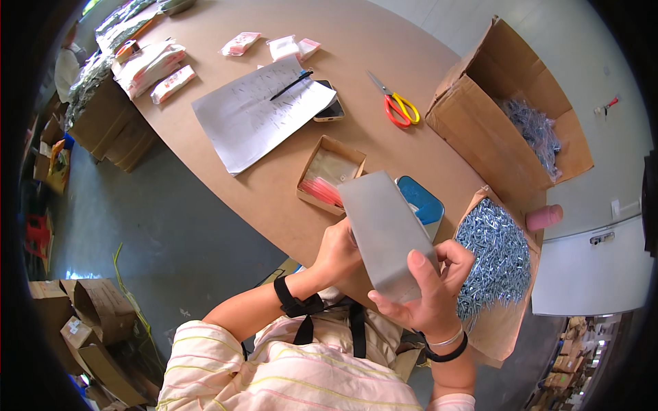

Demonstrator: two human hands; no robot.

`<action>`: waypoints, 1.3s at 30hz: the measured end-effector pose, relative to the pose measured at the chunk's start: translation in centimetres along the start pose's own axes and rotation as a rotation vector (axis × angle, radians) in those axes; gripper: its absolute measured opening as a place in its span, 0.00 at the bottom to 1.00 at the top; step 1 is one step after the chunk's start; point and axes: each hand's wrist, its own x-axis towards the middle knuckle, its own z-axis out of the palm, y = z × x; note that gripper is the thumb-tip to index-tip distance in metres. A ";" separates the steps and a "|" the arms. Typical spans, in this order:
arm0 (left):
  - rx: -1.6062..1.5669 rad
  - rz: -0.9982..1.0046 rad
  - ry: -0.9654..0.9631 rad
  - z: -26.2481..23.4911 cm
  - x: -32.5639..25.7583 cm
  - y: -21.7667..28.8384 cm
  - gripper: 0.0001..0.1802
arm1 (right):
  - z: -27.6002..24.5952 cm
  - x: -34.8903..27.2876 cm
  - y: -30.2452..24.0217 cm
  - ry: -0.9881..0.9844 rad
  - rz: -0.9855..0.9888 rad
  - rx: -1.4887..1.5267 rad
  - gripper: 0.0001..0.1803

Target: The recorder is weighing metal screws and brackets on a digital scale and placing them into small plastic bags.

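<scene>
A smooth grey box-shaped block [385,229] is held tilted above the table's near edge, close to my body. My left hand [337,252] is closed at its left side, the fingertips hidden behind it. Around its lower right corner curls my right hand [432,291], with the thumb lying on the near face. Just beyond the block stands a small open cardboard box [320,162] with thin red-and-clear packets inside. Partly hidden behind the block is a blue-lidded tray [420,198]. What the block contains, if anything, cannot be seen.
On the right lies an open carton of screws [495,257], with a large cardboard box [473,116] of clear plastic bags beyond. Red-and-yellow scissors [399,109], a written sheet [253,113] with a pen, a phone [332,113] and white packets [147,65] rest farther off.
</scene>
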 end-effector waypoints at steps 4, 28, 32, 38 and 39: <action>0.388 0.105 -0.008 -0.8 0.0 0.1 0.20 | -0.2 -1.6 0.5 0.104 0.126 -0.044 0.52; 0.569 0.033 -0.337 -5.5 -1.9 -0.3 0.38 | -3.3 -23.8 7.7 0.677 1.439 -0.718 0.49; 0.634 0.063 -0.390 -6.2 -1.1 -0.2 0.39 | -4.1 -24.7 10.0 0.912 1.382 -0.568 0.48; 0.599 0.034 -0.411 -6.4 -1.0 2.1 0.39 | -6.7 -24.8 8.7 1.558 1.408 0.184 0.40; 0.681 0.072 -0.427 -6.2 -0.9 2.8 0.35 | -7.3 -25.2 8.7 1.562 1.401 0.184 0.40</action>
